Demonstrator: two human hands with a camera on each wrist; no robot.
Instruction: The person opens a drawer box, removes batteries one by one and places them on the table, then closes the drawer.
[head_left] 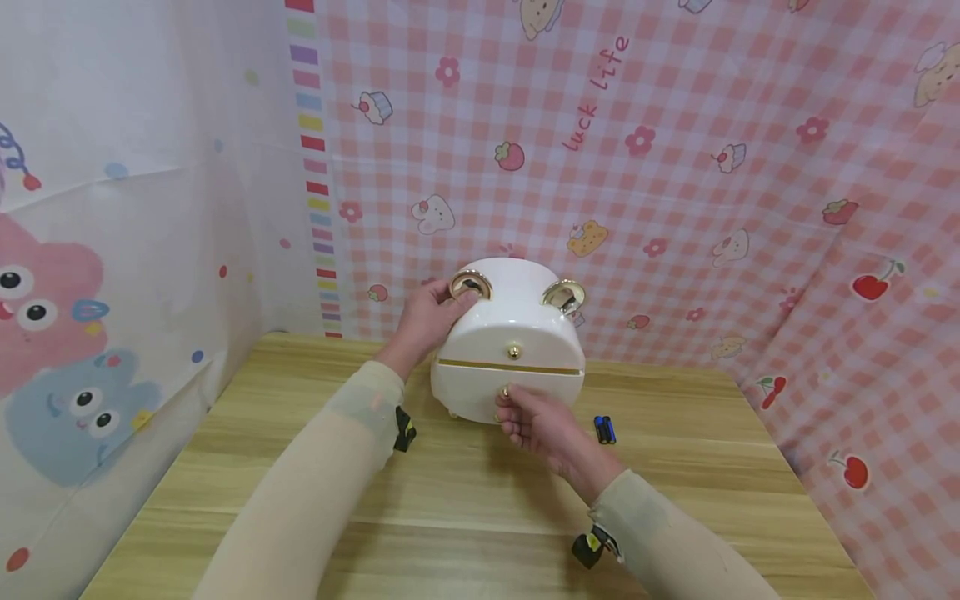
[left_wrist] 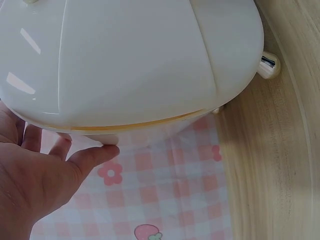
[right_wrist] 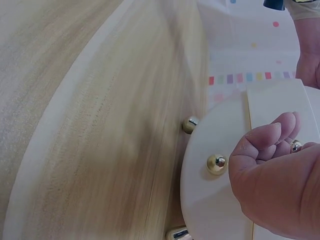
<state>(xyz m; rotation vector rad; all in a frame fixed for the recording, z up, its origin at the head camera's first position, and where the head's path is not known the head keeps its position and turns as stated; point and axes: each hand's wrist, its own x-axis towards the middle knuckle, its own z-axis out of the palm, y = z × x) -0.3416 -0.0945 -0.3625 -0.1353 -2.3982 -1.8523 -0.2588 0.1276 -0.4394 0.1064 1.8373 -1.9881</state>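
Observation:
A glossy white bear-shaped drawer box (head_left: 517,287) with gold ring ears stands on the table. My left hand (head_left: 435,317) holds its upper left side by the gold ear (head_left: 471,285), thumb in front. In the left wrist view, the left fingers (left_wrist: 95,157) lie against the back of the box. With curled fingers, my right hand (head_left: 540,425) pinches a gold knob on the drawer (head_left: 472,381) below the gold-edged gap. Above it, another gold knob (head_left: 513,352) is untouched. A lower knob (right_wrist: 217,164) shows beside the hand in the right wrist view.
Two blue-and-black batteries (head_left: 605,429) lie side by side on the wooden table (head_left: 465,533), right of the box. A pink checked cloth (head_left: 675,183) hangs close behind, and a white cartoon-printed cloth (head_left: 187,250) hangs at left.

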